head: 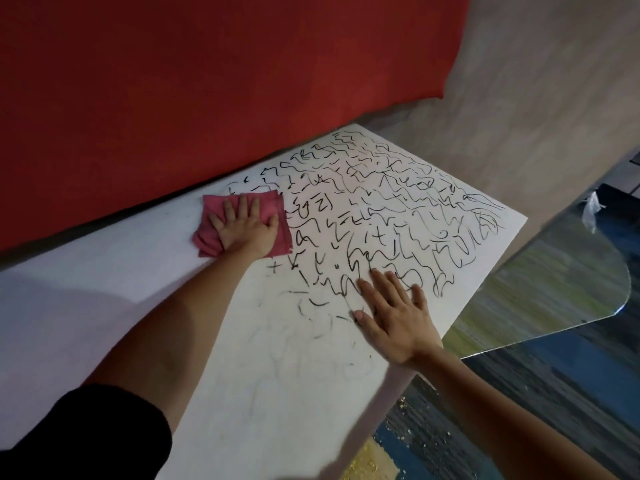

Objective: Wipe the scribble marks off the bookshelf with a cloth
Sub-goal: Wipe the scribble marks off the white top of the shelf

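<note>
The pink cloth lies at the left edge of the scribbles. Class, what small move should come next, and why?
Probably slide the left hand, pressing the cloth flat, rightward over the scribble marks: the bookshelf top left of it looks clean, while dense black lines begin right beside it.

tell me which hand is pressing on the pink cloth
The left hand, flat on the folded pink cloth; the right hand rests bare on the scribbled white shelf top.

- Cloth [242, 223]: pink, soft woven fabric, folded, matt.
- Bookshelf [104, 289]: white, smooth, faintly sheened top.
- Scribble marks [381, 209]: black ink lines.
- Wall [173, 81]: red, matt, finely textured.
- Glass panel [554, 289]: glossy, reflective.
</note>
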